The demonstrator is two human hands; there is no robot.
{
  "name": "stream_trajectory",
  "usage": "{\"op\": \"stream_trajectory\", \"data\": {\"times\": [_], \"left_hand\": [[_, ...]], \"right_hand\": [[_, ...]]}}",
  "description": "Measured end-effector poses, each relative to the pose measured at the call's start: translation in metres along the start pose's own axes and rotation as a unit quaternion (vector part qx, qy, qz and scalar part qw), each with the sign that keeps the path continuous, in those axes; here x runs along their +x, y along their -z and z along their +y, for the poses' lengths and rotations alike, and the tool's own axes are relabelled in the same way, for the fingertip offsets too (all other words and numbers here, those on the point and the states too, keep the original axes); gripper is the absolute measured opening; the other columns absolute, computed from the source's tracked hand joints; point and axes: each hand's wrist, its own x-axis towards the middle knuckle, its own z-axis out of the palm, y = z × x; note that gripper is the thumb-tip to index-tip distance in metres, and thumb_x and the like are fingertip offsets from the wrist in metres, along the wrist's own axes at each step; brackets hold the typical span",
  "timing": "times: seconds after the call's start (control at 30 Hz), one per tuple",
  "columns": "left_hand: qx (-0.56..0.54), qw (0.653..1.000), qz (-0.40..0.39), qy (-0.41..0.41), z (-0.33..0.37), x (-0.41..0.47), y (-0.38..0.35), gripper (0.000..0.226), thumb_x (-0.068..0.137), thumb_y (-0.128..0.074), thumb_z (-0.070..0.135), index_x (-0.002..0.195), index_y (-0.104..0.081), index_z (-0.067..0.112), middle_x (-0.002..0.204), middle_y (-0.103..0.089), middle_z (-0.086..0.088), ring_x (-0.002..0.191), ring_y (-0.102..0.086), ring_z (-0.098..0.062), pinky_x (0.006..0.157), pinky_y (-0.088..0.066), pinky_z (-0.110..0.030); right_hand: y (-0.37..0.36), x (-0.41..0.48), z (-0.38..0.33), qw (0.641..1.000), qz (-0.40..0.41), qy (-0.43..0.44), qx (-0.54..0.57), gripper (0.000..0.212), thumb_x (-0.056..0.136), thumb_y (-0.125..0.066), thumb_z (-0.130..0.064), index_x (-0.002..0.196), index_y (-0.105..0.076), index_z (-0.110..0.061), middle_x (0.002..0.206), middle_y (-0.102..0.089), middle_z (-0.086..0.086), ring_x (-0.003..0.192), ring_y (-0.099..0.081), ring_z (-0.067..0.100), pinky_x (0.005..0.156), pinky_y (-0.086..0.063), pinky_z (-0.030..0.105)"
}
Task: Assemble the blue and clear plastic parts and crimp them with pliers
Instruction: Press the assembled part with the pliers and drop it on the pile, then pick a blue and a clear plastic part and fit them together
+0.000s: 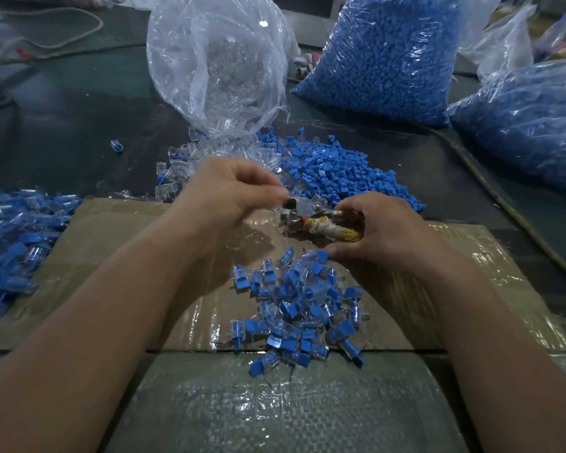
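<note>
My right hand grips the pliers by their cloth-and-rubber-band wrapped handles, jaws pointing left. My left hand has its fingers curled and pinches a small part at the jaws; the part itself is mostly hidden by the fingertips. Below both hands a heap of assembled blue-and-clear pieces lies on the taped cardboard sheet. Behind the hands are loose blue parts and loose clear parts.
An open clear bag holding clear parts stands behind. Full bags of blue parts sit at the back right and another bag of blue parts at far right. More assembled pieces pile at left. A cable runs along the right.
</note>
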Motion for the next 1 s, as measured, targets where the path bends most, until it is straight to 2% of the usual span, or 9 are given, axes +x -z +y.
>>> {"op": "stream_trajectory", "data": {"times": [0.1,0.2,0.27,0.43,0.57,0.67,0.73,0.87,1.0], "left_hand": [[0.117,0.971,0.202,-0.058,-0.009,0.011,0.011,0.013,0.075,-0.073,0.010,0.069,-0.065,0.019,0.065,-0.063,0.005,0.062,-0.059,-0.003,0.072,-0.052,-0.021],[0.226,0.935,0.258,-0.087,-0.014,0.019,0.020,0.013,0.077,-0.071,0.010,0.081,-0.066,0.021,0.074,-0.063,0.001,0.073,-0.061,-0.015,0.079,-0.051,-0.032],[0.279,0.917,0.272,-0.092,-0.019,0.022,0.023,0.020,0.078,-0.067,0.004,0.093,-0.069,0.017,0.083,-0.064,-0.001,0.078,-0.058,-0.015,0.077,-0.047,-0.030],[0.373,0.884,0.271,-0.080,-0.027,0.027,0.025,0.039,0.073,-0.064,0.001,0.109,-0.066,0.017,0.109,-0.059,-0.013,0.097,-0.055,-0.028,0.075,-0.036,-0.031],[0.396,0.887,0.229,-0.056,-0.031,0.029,0.024,0.048,0.076,-0.062,0.003,0.122,-0.058,0.016,0.123,-0.052,-0.014,0.110,-0.051,-0.029,0.086,-0.040,-0.036],[0.410,0.889,0.198,-0.051,-0.032,0.030,0.021,0.041,0.079,-0.063,0.006,0.120,-0.059,0.010,0.117,-0.058,-0.014,0.109,-0.053,-0.028,0.093,-0.039,-0.035],[0.418,0.886,0.191,-0.064,-0.032,0.030,0.020,0.031,0.081,-0.064,0.008,0.112,-0.064,0.007,0.108,-0.064,-0.013,0.100,-0.056,-0.026,0.088,-0.040,-0.033],[0.421,0.885,0.184,-0.072,-0.030,0.029,0.018,0.026,0.083,-0.063,0.009,0.108,-0.068,0.012,0.100,-0.067,-0.007,0.095,-0.058,-0.022,0.086,-0.042,-0.033],[0.418,0.886,0.185,-0.074,-0.031,0.031,0.018,0.020,0.083,-0.064,0.013,0.103,-0.070,0.014,0.099,-0.068,-0.006,0.095,-0.059,-0.023,0.085,-0.042,-0.033]], "right_hand": [[0.001,-0.002,0.001,1.000,-0.006,0.001,0.018,0.057,0.058,-0.076,-0.053,0.102,-0.058,-0.022,0.083,-0.048,-0.014,0.083,-0.047,0.010,0.074,-0.041,0.031],[0.004,-0.003,0.005,0.999,-0.015,0.009,0.027,0.061,0.054,-0.077,-0.054,0.104,-0.057,-0.026,0.083,-0.044,-0.020,0.081,-0.045,0.006,0.071,-0.039,0.029],[0.005,-0.004,0.009,0.999,-0.033,0.013,0.022,0.068,0.052,-0.077,-0.055,0.109,-0.055,-0.026,0.086,-0.043,-0.020,0.085,-0.044,0.006,0.071,-0.035,0.027],[0.010,-0.008,0.013,0.997,-0.062,0.009,0.033,0.090,0.040,-0.062,-0.074,0.118,-0.052,-0.029,0.096,-0.044,-0.017,0.092,-0.044,0.006,0.069,-0.033,0.022],[0.013,-0.009,0.013,0.997,-0.036,-0.005,0.065,0.080,0.036,-0.039,-0.084,0.094,-0.057,-0.032,0.090,-0.050,-0.019,0.083,-0.047,0.002,0.068,-0.039,0.023],[0.011,-0.007,0.010,0.998,-0.009,0.004,0.055,0.080,0.040,-0.033,-0.083,0.083,-0.063,-0.022,0.083,-0.057,-0.011,0.079,-0.052,0.005,0.070,-0.043,0.027],[0.010,-0.006,0.010,0.999,-0.004,0.004,0.045,0.073,0.043,-0.035,-0.081,0.078,-0.063,-0.023,0.078,-0.056,-0.010,0.074,-0.051,0.005,0.064,-0.040,0.022],[0.009,-0.003,0.017,1.000,-0.010,0.003,0.020,0.029,0.070,-0.061,-0.057,0.066,-0.054,-0.030,0.074,-0.053,-0.013,0.071,-0.049,0.004,0.058,-0.037,0.019],[0.009,-0.002,0.020,1.000,-0.017,0.011,0.020,0.022,0.075,-0.065,-0.047,0.068,-0.054,-0.029,0.076,-0.053,-0.011,0.074,-0.049,0.004,0.064,-0.040,0.026]]}}
